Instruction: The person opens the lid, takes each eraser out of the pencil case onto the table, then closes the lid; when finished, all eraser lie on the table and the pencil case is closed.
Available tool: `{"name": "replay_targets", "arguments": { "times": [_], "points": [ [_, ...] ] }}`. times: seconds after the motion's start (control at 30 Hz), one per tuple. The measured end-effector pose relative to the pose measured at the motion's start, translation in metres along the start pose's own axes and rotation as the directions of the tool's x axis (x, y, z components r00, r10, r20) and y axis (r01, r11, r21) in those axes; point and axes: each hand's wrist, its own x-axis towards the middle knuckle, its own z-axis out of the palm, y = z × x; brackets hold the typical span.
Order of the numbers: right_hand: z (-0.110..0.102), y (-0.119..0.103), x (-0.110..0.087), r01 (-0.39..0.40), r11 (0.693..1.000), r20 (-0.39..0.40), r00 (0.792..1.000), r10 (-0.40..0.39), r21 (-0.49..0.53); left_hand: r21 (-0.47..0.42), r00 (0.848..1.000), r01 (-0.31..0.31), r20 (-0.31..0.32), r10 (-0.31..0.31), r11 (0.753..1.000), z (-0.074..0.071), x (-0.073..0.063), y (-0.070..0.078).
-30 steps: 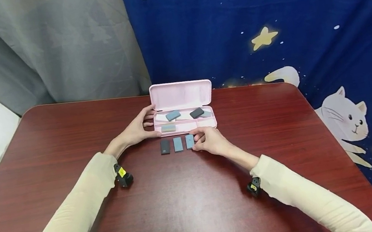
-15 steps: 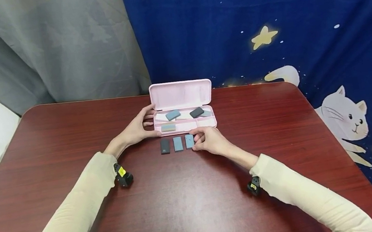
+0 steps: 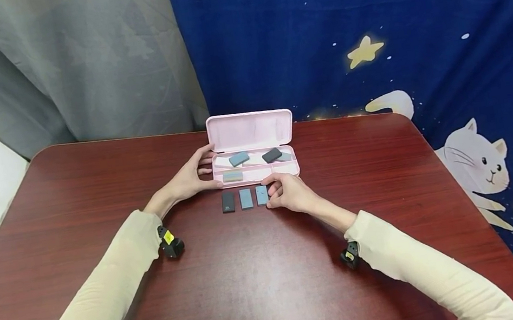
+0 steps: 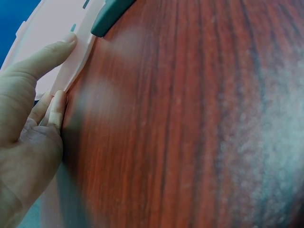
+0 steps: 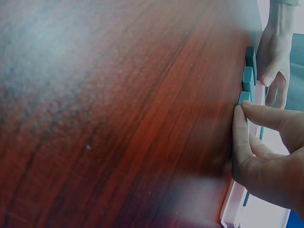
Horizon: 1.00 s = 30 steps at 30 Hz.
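A pink pencil case (image 3: 284, 169) lies open on the table, lid raised at the back. My left hand (image 3: 186, 182) holds its left end, thumb at the front corner and fingers along the side and back. In front of the case, a dark eraser (image 3: 227, 202), a blue eraser (image 3: 245, 199) and a lighter blue eraser (image 3: 261, 196) lie in a row. My right hand (image 3: 291, 194) pinches the rightmost eraser by its ends with thumb and index finger; in the right wrist view the fingertips partly cover this eraser (image 5: 244, 97).
Inside the case are a blue block (image 3: 239, 158), a dark block (image 3: 271, 155) and a striped blue-yellow block (image 3: 232, 176), plus white pieces. The brown table (image 3: 234, 283) extends around; curtains (image 3: 279, 42) hang behind its far edge.
Almost nothing differs. Both hands keep their places at the case and the rightmost eraser; the right thumb has shifted very slightly.
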Motion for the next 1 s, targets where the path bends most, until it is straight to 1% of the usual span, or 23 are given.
{"name": "replay_targets", "arguments": {
  "times": [0.27,0.47,0.6,0.7,0.8,0.83,0.87,1.0],
  "points": [
    [-0.002,0.004,-0.002,0.011,1.000,-0.006,1.000,-0.011,0.021,-0.009,1.000,0.003,0.005,-0.003,1.000,0.001,0.000,0.004],
    [-0.004,0.002,-0.001,0.017,0.999,0.012,1.000,-0.018,0.041,-0.004,1.000,0.000,-0.001,0.000,1.000,0.001,0.001,0.003],
    [-0.005,-0.001,0.000,0.006,0.995,0.024,1.000,-0.008,0.098,-0.002,1.000,-0.004,0.002,0.004,1.000,0.001,0.000,0.002],
    [-0.008,-0.003,0.002,0.023,0.990,0.013,1.000,-0.025,0.140,-0.003,1.000,-0.005,0.004,0.005,1.000,0.001,0.000,0.003],
    [-0.013,-0.006,0.005,0.056,0.988,-0.007,0.998,-0.055,0.143,-0.001,1.000,-0.001,0.005,0.001,1.000,0.000,0.000,0.004],
    [-0.015,-0.011,0.005,0.062,0.989,-0.014,0.998,-0.060,0.132,-0.002,1.000,0.001,0.006,-0.001,1.000,0.000,0.000,0.004],
    [-0.018,-0.011,0.007,0.067,0.990,-0.020,0.998,-0.065,0.124,-0.003,1.000,0.002,0.006,-0.002,1.000,0.000,0.000,0.004],
    [-0.026,-0.011,0.017,0.063,0.996,-0.068,0.996,-0.059,0.069,-0.005,1.000,0.006,0.006,-0.006,1.000,0.000,0.000,0.001]
  ]
}}
